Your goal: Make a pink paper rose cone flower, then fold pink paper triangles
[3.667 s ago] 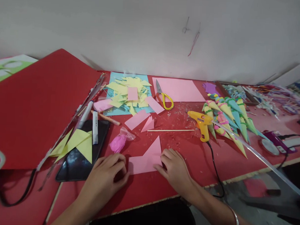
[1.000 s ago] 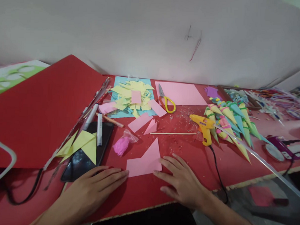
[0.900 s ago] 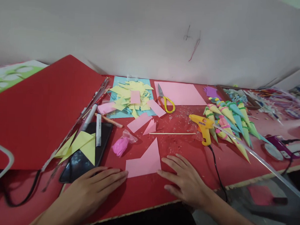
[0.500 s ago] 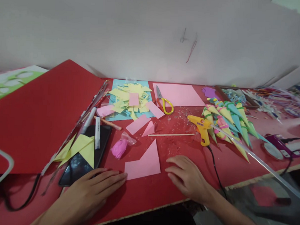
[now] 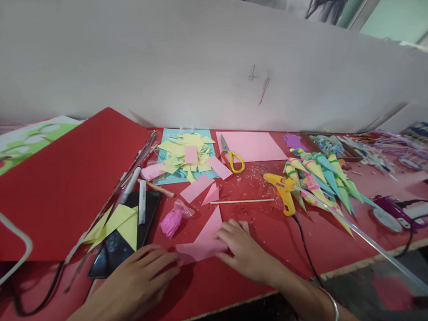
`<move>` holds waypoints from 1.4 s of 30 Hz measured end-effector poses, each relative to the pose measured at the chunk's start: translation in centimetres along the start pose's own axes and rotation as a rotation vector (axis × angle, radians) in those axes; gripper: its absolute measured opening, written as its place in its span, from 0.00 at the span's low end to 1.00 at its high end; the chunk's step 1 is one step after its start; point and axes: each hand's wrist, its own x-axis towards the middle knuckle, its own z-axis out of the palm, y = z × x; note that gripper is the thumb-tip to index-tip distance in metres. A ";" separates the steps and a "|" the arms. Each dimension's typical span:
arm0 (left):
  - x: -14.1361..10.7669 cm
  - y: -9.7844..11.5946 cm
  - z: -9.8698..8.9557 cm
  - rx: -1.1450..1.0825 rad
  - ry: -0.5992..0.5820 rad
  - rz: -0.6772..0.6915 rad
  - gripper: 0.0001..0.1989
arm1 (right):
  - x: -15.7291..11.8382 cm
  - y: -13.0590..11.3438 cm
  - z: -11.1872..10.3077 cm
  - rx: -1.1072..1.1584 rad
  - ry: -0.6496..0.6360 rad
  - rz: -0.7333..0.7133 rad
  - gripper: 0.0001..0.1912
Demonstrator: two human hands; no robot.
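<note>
A cut sheet of pink paper [image 5: 201, 245] lies on the red table in front of me, one pointed corner facing away. Its near edge appears folded or lifted upward. My right hand [image 5: 243, 249] has its fingers curled round the sheet's right end, the thumb on the near side. At the left end, my left hand [image 5: 150, 269] rests with fingers stretched out, their tips touching the paper's corner. Just beyond the sheet are a small pink triangle [image 5: 211, 194], a thin wooden stick [image 5: 242, 201] and a bright pink bundle in a clear bag [image 5: 171, 223].
Yellow-handled scissors [image 5: 237, 162] lie on a large pink sheet [image 5: 260, 146]. A yellow glue gun [image 5: 285, 194] sits right, beside several decorated paper cones [image 5: 335, 177]. Left are a phone [image 5: 106, 260], a marker [image 5: 142, 202] and a big red board [image 5: 67, 182]. Yellow scraps [image 5: 186, 145] are piled behind.
My right hand has moved left onto the pink sheet and taken hold of its right end, raising the near edge. My left hand stays by the left corner. The view has tilted up.
</note>
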 end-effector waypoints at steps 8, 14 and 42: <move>6.7 1.4 -3.2 0.104 0.360 -0.138 0.15 | 0.2 -0.1 -3.2 0.055 0.447 -0.176 0.14; 11.4 1.0 -2.9 -0.108 0.238 -0.325 0.15 | 2.4 0.3 -4.3 0.299 0.706 -0.259 0.15; 11.7 -1.1 1.2 -0.624 0.299 -0.526 0.18 | 5.0 1.7 0.1 0.898 0.451 0.126 0.19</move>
